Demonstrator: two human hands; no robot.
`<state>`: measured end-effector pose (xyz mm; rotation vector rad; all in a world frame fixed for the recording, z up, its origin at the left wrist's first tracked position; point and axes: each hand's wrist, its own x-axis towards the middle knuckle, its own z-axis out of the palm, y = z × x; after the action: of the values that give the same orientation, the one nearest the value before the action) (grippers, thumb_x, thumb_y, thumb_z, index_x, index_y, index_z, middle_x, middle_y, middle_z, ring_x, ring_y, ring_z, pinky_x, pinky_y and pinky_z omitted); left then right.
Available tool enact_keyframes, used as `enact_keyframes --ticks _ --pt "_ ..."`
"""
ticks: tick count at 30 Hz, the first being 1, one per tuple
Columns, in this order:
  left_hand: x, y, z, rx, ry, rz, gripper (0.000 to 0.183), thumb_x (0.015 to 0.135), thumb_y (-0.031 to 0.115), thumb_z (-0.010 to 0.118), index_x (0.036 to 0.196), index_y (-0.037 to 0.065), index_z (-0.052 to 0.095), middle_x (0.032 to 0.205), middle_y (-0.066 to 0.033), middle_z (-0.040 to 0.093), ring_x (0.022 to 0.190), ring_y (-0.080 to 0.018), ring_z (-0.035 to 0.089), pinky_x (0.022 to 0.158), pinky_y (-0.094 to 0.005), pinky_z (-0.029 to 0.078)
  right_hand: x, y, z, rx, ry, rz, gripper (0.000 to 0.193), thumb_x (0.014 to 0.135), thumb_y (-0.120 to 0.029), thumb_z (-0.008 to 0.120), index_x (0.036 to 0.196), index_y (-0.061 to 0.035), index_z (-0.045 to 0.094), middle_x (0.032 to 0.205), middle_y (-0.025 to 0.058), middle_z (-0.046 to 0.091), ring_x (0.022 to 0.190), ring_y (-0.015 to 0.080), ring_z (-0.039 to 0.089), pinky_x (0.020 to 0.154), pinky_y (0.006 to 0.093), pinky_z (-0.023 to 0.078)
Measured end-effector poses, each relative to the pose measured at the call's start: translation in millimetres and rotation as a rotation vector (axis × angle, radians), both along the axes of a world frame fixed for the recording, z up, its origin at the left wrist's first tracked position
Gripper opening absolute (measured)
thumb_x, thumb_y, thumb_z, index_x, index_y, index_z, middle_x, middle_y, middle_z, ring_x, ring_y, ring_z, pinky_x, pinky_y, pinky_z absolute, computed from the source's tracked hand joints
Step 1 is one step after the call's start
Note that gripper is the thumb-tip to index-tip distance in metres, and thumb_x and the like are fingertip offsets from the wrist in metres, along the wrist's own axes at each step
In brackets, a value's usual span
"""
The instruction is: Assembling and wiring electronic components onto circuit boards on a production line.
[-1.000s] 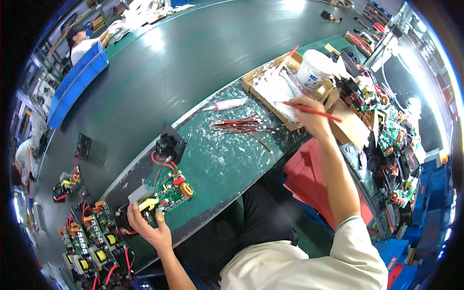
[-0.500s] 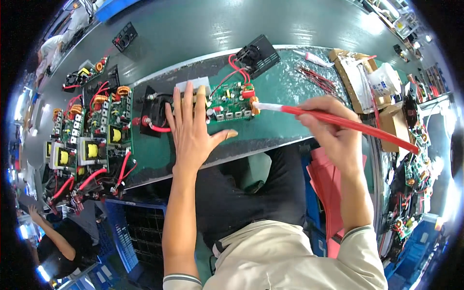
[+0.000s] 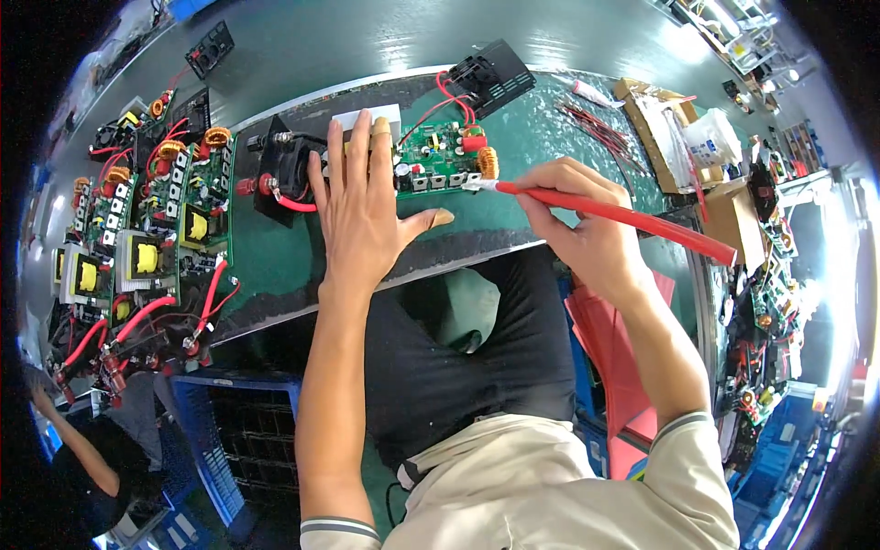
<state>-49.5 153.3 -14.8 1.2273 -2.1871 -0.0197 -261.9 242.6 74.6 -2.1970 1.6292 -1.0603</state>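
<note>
A green circuit board (image 3: 426,165) lies on the bench in front of me, with white transistors along its near edge and a copper-wound coil (image 3: 488,162) at its right end. My left hand (image 3: 360,197) rests flat over the board's left part, fingers spread and thumb out to the right, partly covering a pale metal heat sink (image 3: 385,115). My right hand (image 3: 587,215) is closed around a long red-handled brush (image 3: 642,218). Its whitish tip meets the board's near right corner, just below the coil. Red wires join the board to a black fan panel (image 3: 504,82) behind it.
Several similar boards (image 3: 151,220) with yellow transformers stand at the left. To the right are a cardboard tray (image 3: 646,137), a white tub (image 3: 710,139), a tube (image 3: 594,93) and thin red wires (image 3: 596,128). A co-worker's arm (image 3: 87,445) shows at the lower left.
The brush tip has gone from the coil to the board's corner below it, as my right hand moved left. My left hand stays spread on the board. The whole view has shifted slightly.
</note>
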Motion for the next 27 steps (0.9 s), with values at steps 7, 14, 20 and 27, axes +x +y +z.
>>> enact_keyframes --ticks 7,14,20,27 --pt "2 -2 -3 -0.048 0.059 -0.038 0.114 0.058 0.058 0.083 0.146 0.000 0.038 0.153 -0.0130 0.036 0.144 -0.0374 0.027 0.116 -0.0570 0.020 15 -3 -1 -0.143 -0.034 0.013 0.017 0.078 0.005 0.070 0.094 -0.0019 0.070 0.090 0.0106 0.069 0.079 0.0252 0.070 0.071 0.0313 0.056" --pt "4 -3 -6 -0.041 0.057 -0.036 0.116 0.058 0.062 0.080 0.147 0.001 0.037 0.154 -0.0118 0.035 0.146 -0.0352 0.025 0.116 -0.0563 0.020 28 -7 2 -0.130 -0.014 0.017 0.017 0.079 0.005 0.071 0.094 -0.0034 0.070 0.090 0.0112 0.069 0.079 0.0252 0.070 0.072 0.0305 0.056" --pt "5 -4 -9 -0.022 0.070 -0.030 0.116 0.056 0.059 0.082 0.146 0.001 0.038 0.154 -0.0109 0.036 0.145 -0.0347 0.026 0.116 -0.0559 0.020 33 -18 -1 -0.193 0.041 -0.017 0.017 0.079 0.005 0.071 0.094 -0.0029 0.069 0.090 0.0106 0.069 0.079 0.0251 0.071 0.072 0.0307 0.056" --pt "3 -4 -4 -0.048 0.115 -0.038 0.108 0.057 0.049 0.088 0.142 0.000 0.043 0.150 -0.0142 0.039 0.142 -0.0367 0.030 0.116 -0.0563 0.023 42 -24 -7 -0.188 0.067 0.067 0.019 0.078 0.006 0.071 0.094 -0.0037 0.070 0.091 0.0108 0.069 0.079 0.0242 0.070 0.071 0.0299 0.056"
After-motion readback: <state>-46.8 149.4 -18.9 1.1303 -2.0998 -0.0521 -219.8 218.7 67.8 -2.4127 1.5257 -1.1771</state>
